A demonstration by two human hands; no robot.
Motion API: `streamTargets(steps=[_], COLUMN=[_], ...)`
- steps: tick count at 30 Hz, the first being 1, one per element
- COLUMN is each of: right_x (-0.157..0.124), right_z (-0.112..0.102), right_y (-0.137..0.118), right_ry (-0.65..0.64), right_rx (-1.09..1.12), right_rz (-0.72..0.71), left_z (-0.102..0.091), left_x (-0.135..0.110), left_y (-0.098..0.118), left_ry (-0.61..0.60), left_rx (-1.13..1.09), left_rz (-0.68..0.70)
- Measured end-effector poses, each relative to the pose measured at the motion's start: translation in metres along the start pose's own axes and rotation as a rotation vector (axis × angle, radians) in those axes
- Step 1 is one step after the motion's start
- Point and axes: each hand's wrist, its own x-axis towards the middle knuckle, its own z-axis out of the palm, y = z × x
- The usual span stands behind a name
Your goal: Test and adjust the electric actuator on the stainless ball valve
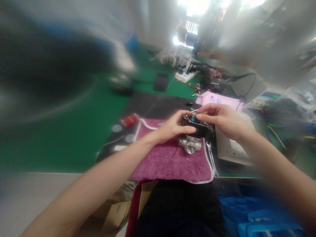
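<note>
Green matting covers the desk [74, 131], with a dark pad laid over it and a purple towel [170, 161] spread at the near edge; much of the room behind is blurred, though a white power strip [186, 75] and a pink sheet of paper [217, 98] can be made out farther back. Above the towel's far edge, both hands meet on a small black module [197, 126] with coloured wires at its top. The left hand [176, 126] grasps it from the left side, thumb along its near face. The right hand [222, 120] comes in from the right, fingertips pinched together on its upper edge where the wires sit; exactly what they pinch is too small to tell. A metal pipe fitting [190, 144] lies on the towel just below the module, a wrench [211, 158] lies along the towel's right border, and a white box [230, 149] stands beside it. A red object [130, 120] rests off to the left. Work this fine seems best done with the left hand acting as a steady clamp, wrists held low over the towel so anything dropped lands softly, and the right fingertips gripping close to the wire ends, not the slack, pulling gently and in line.
</note>
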Motion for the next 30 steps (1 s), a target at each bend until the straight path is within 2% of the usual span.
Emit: streamTargets(steps=[6, 13, 22, 30], right_x=[-0.0006, -0.0059, -0.0038, -0.0045], right_z=[0.0013, -0.0025, 0.0022, 0.0037], right_y=[0.0004, -0.0025, -0.0028, -0.0027], right_ry=[0.023, -0.055, 0.01, 0.041], right_rx=[-0.042, -0.11, -0.054, -0.095], right_rz=[-0.028, -0.034, -0.004, -0.025], left_z=[-0.0013, -0.0019, -0.0039, -0.0052], left_x=[0.0004, -0.0003, 0.0012, 0.0005], left_y=[-0.0007, -0.0012, -0.0038, -0.007], left_ry=[-0.006, -0.011, -0.009, -0.005], left_rx=[-0.001, -0.006, 0.004, 0.012], left_rz=[-0.006, -0.001, 0.001, 0.016])
